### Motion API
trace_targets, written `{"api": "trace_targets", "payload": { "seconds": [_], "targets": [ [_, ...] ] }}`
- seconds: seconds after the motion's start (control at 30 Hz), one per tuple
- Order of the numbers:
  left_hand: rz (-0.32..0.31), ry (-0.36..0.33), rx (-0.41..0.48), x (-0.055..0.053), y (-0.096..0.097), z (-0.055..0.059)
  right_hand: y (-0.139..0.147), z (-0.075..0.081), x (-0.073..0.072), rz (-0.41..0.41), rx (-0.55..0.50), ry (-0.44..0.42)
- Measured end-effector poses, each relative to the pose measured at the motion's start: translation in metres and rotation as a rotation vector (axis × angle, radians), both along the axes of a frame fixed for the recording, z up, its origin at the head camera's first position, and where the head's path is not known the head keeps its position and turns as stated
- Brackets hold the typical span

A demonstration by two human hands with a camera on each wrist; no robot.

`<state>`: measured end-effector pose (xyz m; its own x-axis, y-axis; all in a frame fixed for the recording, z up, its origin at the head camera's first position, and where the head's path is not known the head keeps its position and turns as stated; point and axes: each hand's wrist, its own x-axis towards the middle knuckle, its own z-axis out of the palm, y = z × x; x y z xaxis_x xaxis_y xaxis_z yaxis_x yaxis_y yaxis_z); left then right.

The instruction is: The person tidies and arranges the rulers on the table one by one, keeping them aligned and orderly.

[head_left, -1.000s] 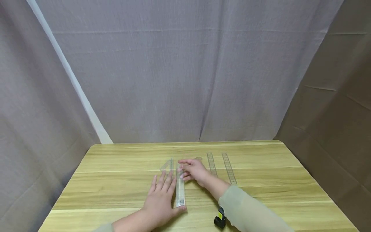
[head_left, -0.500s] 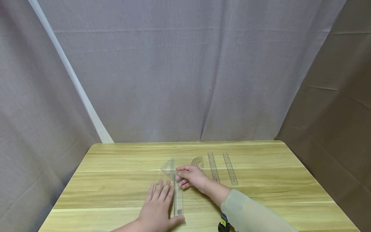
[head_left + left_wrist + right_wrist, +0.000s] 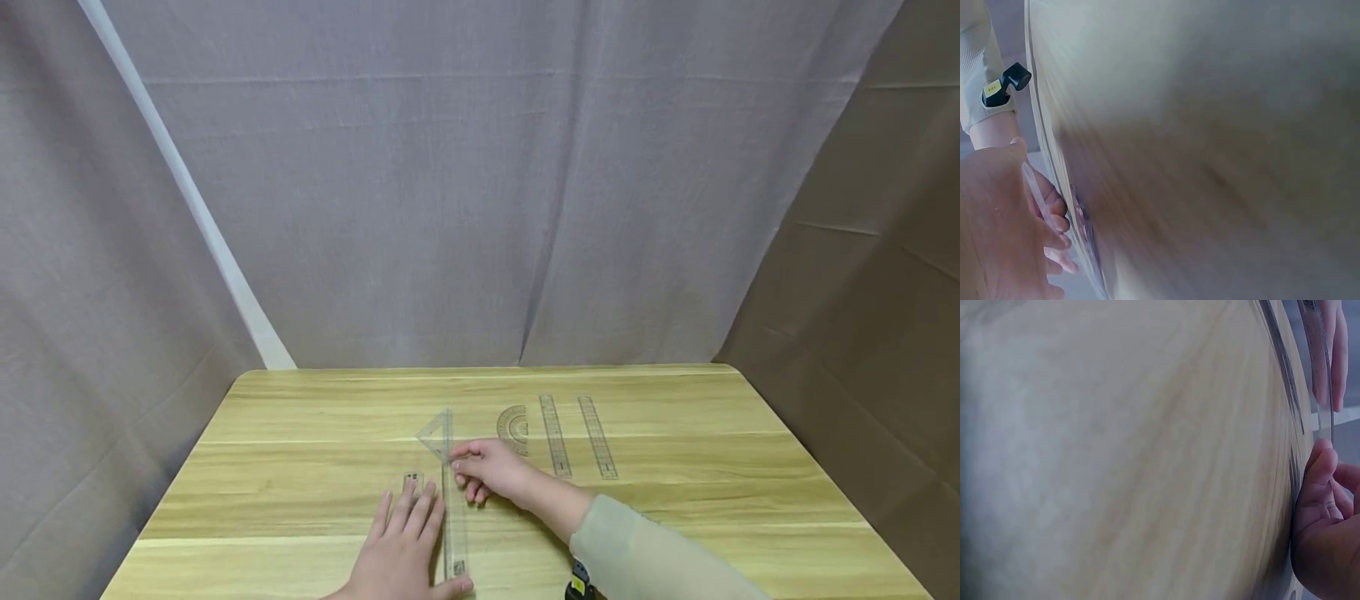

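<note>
A long clear ruler (image 3: 455,533) points away from me in the head view. At its far end, my right hand (image 3: 491,475) pinches it between thumb and fingers. My left hand (image 3: 399,542) lies palm down with straight fingers, its thumb right at the ruler's near end. Beneath the left fingers, the end of another clear ruler (image 3: 412,478) pokes out. A clear set square (image 3: 447,427) lies just beyond the pinched end, partly overlapped by it. The right wrist view shows the ruler (image 3: 1317,350) edge-on above the tabletop, running from the right fingertips toward the left hand.
A clear protractor (image 3: 506,429) and two short clear rulers, one nearer (image 3: 556,437) and one farther right (image 3: 597,437), lie beyond my right forearm on the wooden table (image 3: 697,508). Grey curtains (image 3: 420,208) hang behind the table and along its sides.
Both hands and the long ruler have drawn toward me and slightly left. The protractor has come into full view, and the other ruler's end now shows past the left fingers.
</note>
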<state>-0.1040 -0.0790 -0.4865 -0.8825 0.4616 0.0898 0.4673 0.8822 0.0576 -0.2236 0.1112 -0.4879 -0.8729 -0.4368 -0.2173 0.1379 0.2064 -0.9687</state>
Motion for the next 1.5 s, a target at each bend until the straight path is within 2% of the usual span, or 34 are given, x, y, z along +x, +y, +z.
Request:
{"api": "trace_targets", "payload": {
  "seconds": [0.27, 0.6, 0.87, 1.17, 1.5],
  "targets": [
    [0.003, -0.015, -0.075, 0.005, 0.0, 0.001, -0.003, 0.002, 0.005, 0.05, 0.085, 0.061],
    [-0.014, -0.061, -0.09, 0.007, -0.004, -0.002, -0.006, 0.004, 0.009, 0.079, 0.108, 0.038],
    [-0.017, -0.052, -0.109, 0.007, -0.006, -0.004, -0.007, 0.006, 0.01, 0.103, 0.113, 0.014],
    [-0.016, -0.087, -0.125, 0.006, -0.007, -0.004, -0.005, 0.008, 0.011, 0.13, 0.126, 0.016],
    [-0.024, -0.095, -0.118, 0.006, -0.008, -0.004, -0.002, 0.007, 0.007, 0.176, 0.116, 0.005]
  ]
}}
